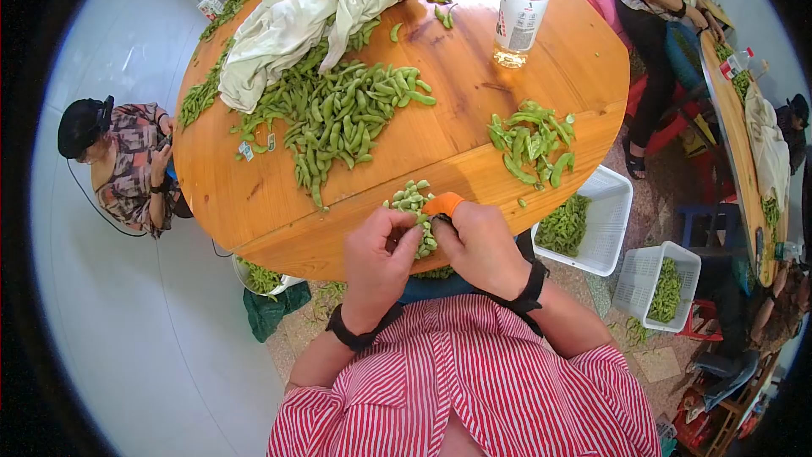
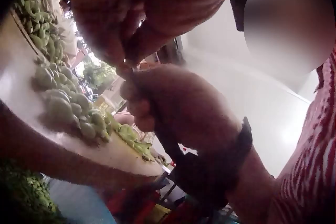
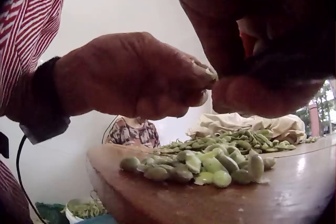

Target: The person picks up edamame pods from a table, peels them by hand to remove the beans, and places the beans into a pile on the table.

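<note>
Over the near edge of the wooden table, my left hand point(image 1: 381, 256) pinches a small pale-green bean pod point(image 3: 206, 70) between thumb and fingertips; most of the pod is hidden. The right hand point(image 1: 488, 252) meets it tip to tip, fingers curled at the same pod. An orange piece point(image 1: 444, 203) shows at the right index finger, with a dark strip beside it. Just beyond and below the hands lies a small heap of shelled green beans point(image 3: 212, 167). Farther in spreads a big pile of whole pods point(image 1: 347, 114). To the right sits a smaller heap of pods point(image 1: 533, 142).
A white cloth point(image 1: 288, 34) covers part of the pile. A plastic bottle point(image 1: 520, 13) stands at the far right. White baskets point(image 1: 622, 220) of green pods are on the floor at the right. One person point(image 1: 127, 161) sits at the left, another point(image 1: 664, 0) at the right.
</note>
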Action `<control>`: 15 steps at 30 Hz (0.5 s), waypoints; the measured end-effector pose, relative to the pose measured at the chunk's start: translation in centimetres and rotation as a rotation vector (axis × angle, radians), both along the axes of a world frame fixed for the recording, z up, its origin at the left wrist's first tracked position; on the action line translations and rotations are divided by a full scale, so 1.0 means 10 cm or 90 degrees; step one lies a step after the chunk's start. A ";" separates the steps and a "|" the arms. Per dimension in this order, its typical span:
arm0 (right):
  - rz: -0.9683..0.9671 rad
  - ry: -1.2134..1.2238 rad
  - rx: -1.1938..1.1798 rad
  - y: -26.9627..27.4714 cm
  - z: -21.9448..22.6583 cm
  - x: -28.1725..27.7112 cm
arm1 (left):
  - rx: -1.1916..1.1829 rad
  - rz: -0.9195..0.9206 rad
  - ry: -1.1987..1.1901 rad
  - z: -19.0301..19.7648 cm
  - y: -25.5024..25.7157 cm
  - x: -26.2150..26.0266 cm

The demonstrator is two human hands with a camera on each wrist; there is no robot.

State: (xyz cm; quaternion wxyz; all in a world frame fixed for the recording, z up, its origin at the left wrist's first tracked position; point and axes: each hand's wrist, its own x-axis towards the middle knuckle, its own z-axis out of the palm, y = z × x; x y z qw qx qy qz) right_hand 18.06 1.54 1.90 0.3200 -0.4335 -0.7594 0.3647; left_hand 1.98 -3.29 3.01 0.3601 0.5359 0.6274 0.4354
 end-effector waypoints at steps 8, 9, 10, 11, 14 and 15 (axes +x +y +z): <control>0.043 -0.042 0.045 0.01 -0.05 0.03 | 0.055 -0.042 -0.078 -0.14 -0.02 0.00; 0.043 -0.042 0.045 0.02 -0.05 0.04 | 0.056 -0.042 -0.078 -0.14 -0.02 -0.04; 0.060 -0.028 0.040 0.03 -0.05 0.05 | -0.057 -0.052 -0.204 -0.12 0.00 -0.09; 0.078 -0.015 0.034 0.05 -0.05 0.07 | -0.172 -0.062 -0.329 -0.12 0.02 -0.13; 0.110 0.083 -0.011 0.10 -0.02 0.09 | -0.262 -0.093 -0.511 -0.13 0.08 -0.22; 0.110 0.083 -0.010 0.11 -0.03 0.09 | -0.261 -0.094 -0.510 -0.18 0.09 -0.25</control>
